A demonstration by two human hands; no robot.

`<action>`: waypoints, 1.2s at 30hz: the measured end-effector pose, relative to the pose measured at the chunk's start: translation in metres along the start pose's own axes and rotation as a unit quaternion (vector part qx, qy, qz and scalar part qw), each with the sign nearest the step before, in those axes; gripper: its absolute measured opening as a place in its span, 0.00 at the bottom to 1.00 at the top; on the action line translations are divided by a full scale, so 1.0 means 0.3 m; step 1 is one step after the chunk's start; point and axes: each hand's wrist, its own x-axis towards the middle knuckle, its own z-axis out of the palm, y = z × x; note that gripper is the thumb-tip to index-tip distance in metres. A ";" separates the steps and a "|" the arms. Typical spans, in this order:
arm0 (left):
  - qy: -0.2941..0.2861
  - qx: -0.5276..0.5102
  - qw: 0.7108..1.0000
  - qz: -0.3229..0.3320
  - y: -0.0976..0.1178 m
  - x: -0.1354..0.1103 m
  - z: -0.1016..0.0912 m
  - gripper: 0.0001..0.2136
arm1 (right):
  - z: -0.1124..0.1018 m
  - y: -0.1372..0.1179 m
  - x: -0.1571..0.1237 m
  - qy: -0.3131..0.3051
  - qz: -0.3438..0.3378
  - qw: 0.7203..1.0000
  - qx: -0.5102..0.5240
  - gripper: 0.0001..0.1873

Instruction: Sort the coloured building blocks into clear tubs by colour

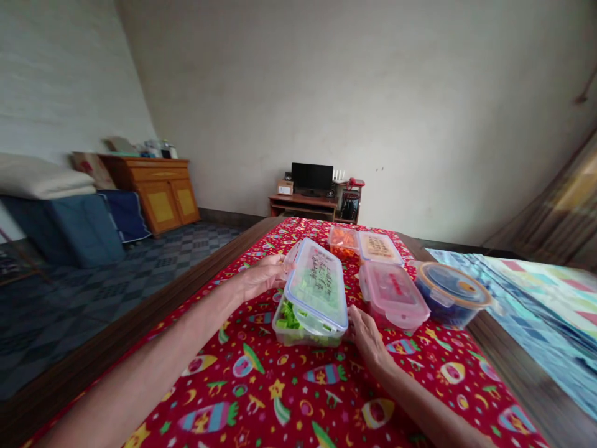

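Holding a tilted lid (321, 274) over a box (305, 340) of chopped greens (288, 317)

Gripping the lid at its left side with the left hand (262, 278), thumb and fingertips closed together around the edge flap. Reaching with the right hand (366, 333) to the near right corner, fingers bent and bunched rather than spread, in contact there; cannot tell whether on the lid, on the box wall or on both, nor how firmly. Well apart from each other, on opposite sides of the box.

Resting the box on a red patterned cloth (345, 404) over the wooden bench (163, 303), in front of the body and between both hands. Covering most of the opening with the lid, handwriting upward, but set askew: greens in plain sight at the near left corner.

Just beyond the right hand, a pink-lidded box (394, 291); right of that, a round bowl (452, 295) with an orange-rimmed lid. Farther back, a container of orange pieces (344, 241), next to a pale written-on lid (380, 247).
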 end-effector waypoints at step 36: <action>0.181 0.142 0.927 0.296 0.271 0.258 -0.165 0.09 | 0.076 -0.024 -0.088 -0.046 -0.058 0.976 -0.203 0.34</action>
